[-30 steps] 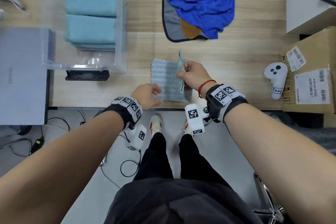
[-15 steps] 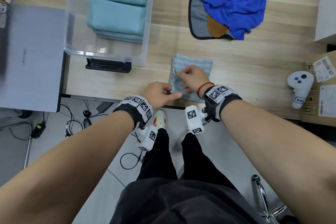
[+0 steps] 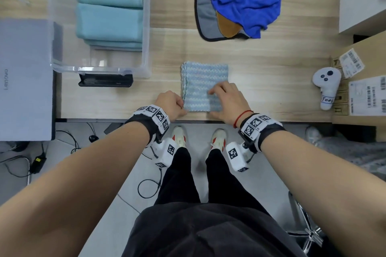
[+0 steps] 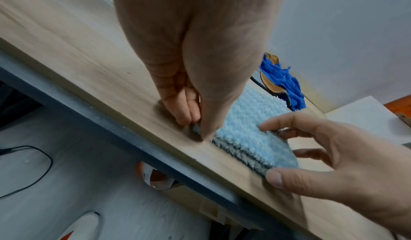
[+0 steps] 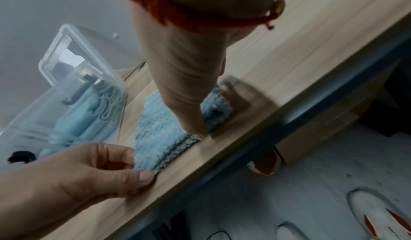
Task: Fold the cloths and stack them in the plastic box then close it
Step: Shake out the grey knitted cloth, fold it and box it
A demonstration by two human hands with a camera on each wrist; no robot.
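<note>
Cloth (image 3: pixel 203 83) sits folded into a rough square at the counter's (image 3: pixel 271 81) near edge, centre. Left hand (image 3: pixel 170 103) pinches its near-left corner, thumb against curled fingers (image 4: pixel 189 110). Right hand (image 3: pixel 226 100) has spread fingers on top near the right side and the thumb at the near-right corner; looks like a loose grip round that corner, not a tight one.

Risks, as I judge them:
- Layers visible at the near edge; lifting by the corners alone could let the fold fall open.
- Fluffy pile is thick and springy, may not stay flat.
- Cloth sits right at the edge, so a pull toward the body could drag it off.

Box (image 3: pixel 146 27), far left, is clear rigid plastic, open, holding smooth teal cloths (image 3: pixel 108 21) folded flat. Unfolded pile (image 3: pixel 244 0) lies far right: blue, brown, grey, limp and crumpled.
</note>
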